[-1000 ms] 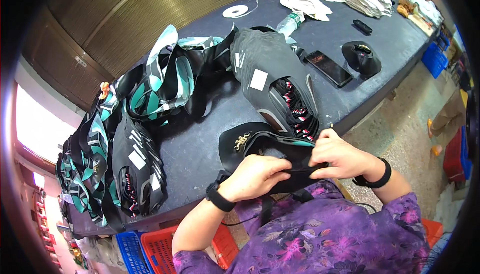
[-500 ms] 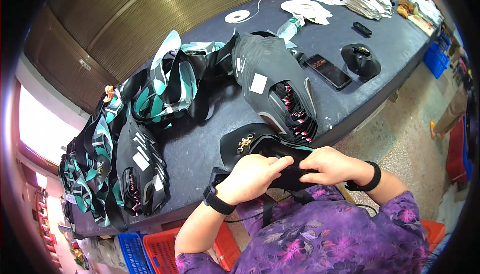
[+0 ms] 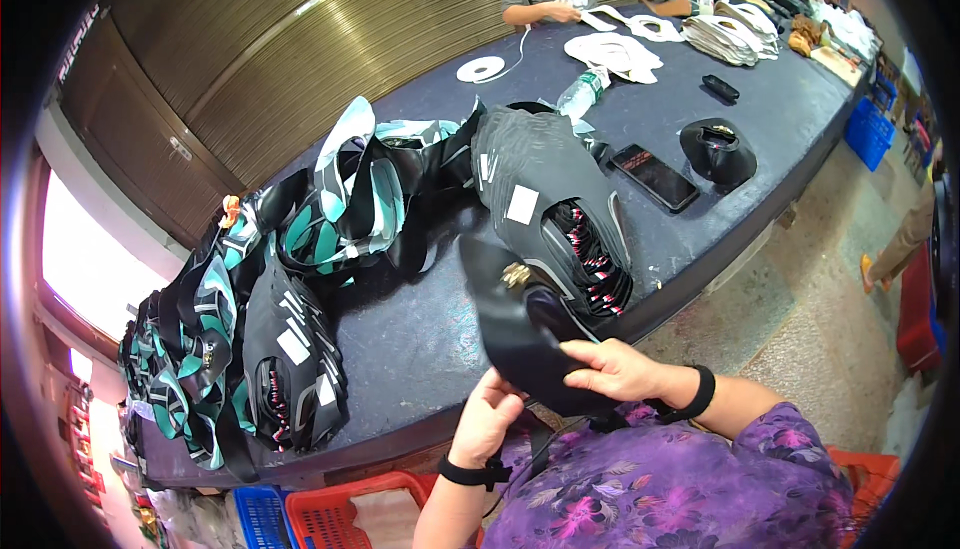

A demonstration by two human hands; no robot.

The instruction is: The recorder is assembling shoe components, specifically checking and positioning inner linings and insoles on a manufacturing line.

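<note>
We saw a long dark table [image 3: 415, 339]; on it we found two stacks of grey layered pieces, one nearer the middle [image 3: 530, 164] and one to the left [image 3: 272, 317]; we noted teal-and-black pieces [image 3: 385, 189] heaped around them, a phone [image 3: 655, 178], a black curved piece [image 3: 718, 161], a clear bottle [image 3: 580, 99], and a white roll [image 3: 480, 69].

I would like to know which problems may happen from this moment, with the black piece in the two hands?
The gold ornament on the black piece might snag the dark grey stack, since the piece overlaps that stack in this view.

The stack reaches close to the near edge of the table, so a bump from the right hand could perhaps push some layers off.
</note>
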